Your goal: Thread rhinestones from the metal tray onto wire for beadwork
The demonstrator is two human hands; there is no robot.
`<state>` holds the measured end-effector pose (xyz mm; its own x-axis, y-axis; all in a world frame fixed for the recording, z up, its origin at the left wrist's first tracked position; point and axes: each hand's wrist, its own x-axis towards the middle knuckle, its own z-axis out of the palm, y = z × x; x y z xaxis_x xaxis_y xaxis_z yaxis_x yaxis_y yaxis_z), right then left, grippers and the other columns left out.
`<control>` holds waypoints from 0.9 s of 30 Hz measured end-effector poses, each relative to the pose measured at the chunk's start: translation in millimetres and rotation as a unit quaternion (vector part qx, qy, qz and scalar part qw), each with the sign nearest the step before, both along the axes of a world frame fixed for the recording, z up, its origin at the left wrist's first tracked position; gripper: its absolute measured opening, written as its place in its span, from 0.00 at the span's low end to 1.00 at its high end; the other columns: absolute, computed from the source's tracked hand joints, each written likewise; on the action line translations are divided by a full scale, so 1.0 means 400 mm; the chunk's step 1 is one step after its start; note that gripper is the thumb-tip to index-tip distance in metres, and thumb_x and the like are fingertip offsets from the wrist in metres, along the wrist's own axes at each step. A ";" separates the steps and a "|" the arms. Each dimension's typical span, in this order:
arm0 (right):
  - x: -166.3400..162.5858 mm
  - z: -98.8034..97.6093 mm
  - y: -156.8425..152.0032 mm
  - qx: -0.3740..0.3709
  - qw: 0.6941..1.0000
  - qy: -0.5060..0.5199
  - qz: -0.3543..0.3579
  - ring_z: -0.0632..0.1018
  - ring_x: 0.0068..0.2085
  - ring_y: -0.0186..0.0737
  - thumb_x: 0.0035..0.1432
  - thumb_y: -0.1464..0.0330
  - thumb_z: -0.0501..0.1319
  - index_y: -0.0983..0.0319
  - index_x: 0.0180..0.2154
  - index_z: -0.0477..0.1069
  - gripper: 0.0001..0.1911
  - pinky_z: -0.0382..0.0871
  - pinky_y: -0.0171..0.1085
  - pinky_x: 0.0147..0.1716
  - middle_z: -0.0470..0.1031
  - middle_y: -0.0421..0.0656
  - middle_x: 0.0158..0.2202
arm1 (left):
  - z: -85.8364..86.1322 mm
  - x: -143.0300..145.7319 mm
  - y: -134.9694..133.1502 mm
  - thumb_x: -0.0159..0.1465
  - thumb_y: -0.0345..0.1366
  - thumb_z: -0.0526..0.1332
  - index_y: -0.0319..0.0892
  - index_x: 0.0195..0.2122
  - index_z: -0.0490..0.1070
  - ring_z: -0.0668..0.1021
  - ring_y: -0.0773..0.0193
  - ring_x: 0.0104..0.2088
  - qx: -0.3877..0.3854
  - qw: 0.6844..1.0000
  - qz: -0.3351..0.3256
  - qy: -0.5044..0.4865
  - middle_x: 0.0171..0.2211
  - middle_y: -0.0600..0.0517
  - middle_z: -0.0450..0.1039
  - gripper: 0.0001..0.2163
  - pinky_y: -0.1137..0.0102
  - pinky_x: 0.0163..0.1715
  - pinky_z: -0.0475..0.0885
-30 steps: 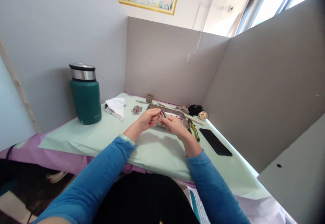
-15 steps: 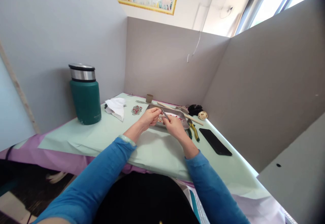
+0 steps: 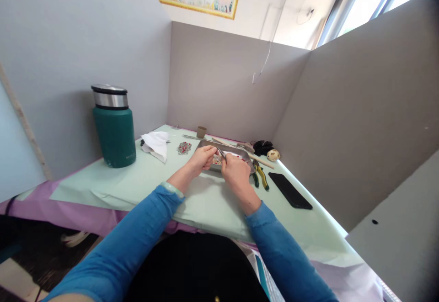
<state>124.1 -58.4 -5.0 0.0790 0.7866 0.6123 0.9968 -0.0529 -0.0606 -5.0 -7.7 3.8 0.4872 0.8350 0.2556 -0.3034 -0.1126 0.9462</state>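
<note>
My left hand is closed in a pinch over the near-left part of a metal tray; whatever lies between the fingertips is too small to make out. Beside it, my right hand is wrapped round a slim metal tool that looks like tweezers. Its tip meets or almost meets my left fingertips. Small red and pale beads lie in the tray, partly covered by both hands. Left of the tray, a cluster of red and silvery beaded pieces rests on the pale green table cover.
Green-and-yellow pliers and a black phone lie to the right. Behind the tray are a wooden stick and a small brown cup. A white tissue and green flask stand left. Grey partitions enclose the table.
My right hand has rolled over, its back now turned more upward, and the wrist has shifted slightly left. The left hand keeps its pinch in nearly the same place.
</note>
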 end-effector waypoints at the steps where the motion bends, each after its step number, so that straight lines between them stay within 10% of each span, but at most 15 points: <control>1: -0.001 0.001 0.001 -0.007 1.000 0.007 0.005 0.75 0.34 0.41 0.63 0.61 0.47 0.61 0.37 0.70 0.16 0.56 0.35 0.30 0.75 0.47 0.33 | 0.000 -0.001 0.001 0.61 0.40 0.55 0.41 0.29 0.63 0.48 0.76 0.11 0.002 1.000 -0.009 -0.006 0.12 0.63 0.45 0.09 0.80 0.09 0.43; 12: -0.003 -0.010 0.004 0.017 1.000 0.021 0.013 0.73 0.36 0.44 0.62 0.63 0.48 0.63 0.36 0.69 0.15 0.54 0.36 0.29 0.74 0.50 0.34 | -0.010 0.002 0.011 0.61 0.41 0.56 0.41 0.28 0.63 0.48 0.77 0.10 -0.021 1.000 -0.014 -0.001 0.11 0.63 0.46 0.09 0.80 0.09 0.42; 27: 0.016 -0.002 0.038 -0.081 0.912 0.304 0.263 0.67 0.26 0.35 0.58 0.58 0.46 0.62 0.27 0.68 0.19 0.54 0.32 0.26 0.70 0.39 0.24 | 0.001 0.000 0.002 0.61 0.41 0.57 0.41 0.28 0.61 0.47 0.77 0.10 -0.011 0.998 -0.042 -0.036 0.11 0.64 0.45 0.10 0.80 0.10 0.43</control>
